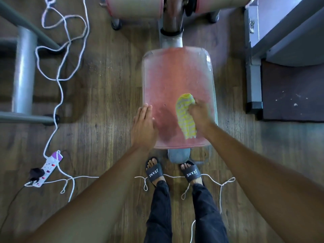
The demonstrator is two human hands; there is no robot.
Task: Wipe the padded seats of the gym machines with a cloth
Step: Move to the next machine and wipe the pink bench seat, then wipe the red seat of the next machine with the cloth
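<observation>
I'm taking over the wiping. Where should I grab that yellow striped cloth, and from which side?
Probably the loose near end, coming from above at the near edge of the seat. The cloth lies lengthwise, the right hand grips its far right part, and that tail lies flat and uncovered.

The right hand (pixel 199 113) was smeared with motion blur and covered the right side of the yellow striped cloth (pixel 185 118). The top edge cut off the two pink roller pads (pixel 135 7). The left hand (pixel 142 127) hid the near left edge of the padded seat (pixel 173 72).
</observation>
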